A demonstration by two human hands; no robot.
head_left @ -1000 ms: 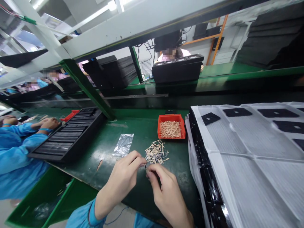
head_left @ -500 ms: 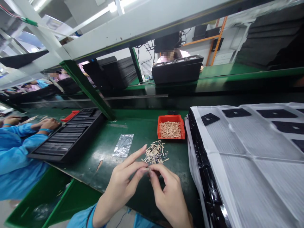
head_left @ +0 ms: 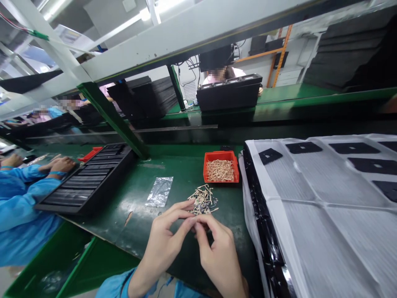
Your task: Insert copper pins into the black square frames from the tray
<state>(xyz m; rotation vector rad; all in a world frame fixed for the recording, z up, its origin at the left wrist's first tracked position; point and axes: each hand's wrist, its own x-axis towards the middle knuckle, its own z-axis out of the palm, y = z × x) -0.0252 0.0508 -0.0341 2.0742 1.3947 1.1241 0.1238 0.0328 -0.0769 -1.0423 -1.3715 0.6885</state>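
My left hand (head_left: 169, 238) and my right hand (head_left: 218, 248) meet at the fingertips, both pinched, just in front of a loose pile of small beige strips (head_left: 203, 198). Whatever lies between the fingertips is too small and hidden to name. Small dark bits are mixed into the pile's near side. Behind it stands a red bin (head_left: 205, 167) holding many more beige strips (head_left: 221, 170). A clear plastic bag (head_left: 159, 191) lies flat on the green table (head_left: 182, 157), left of the pile.
White sheeting with black flat pieces (head_left: 304, 147) covers a stack at right. A black tray (head_left: 89, 178) stands at left beside a person's blue sleeves (head_left: 18, 194). A green bin (head_left: 102, 263) sits below the table edge. Another person works across the bench.
My left hand's raised index finger has come down toward the other fingers. Both hands still meet at the fingertips. The view has shifted slightly.
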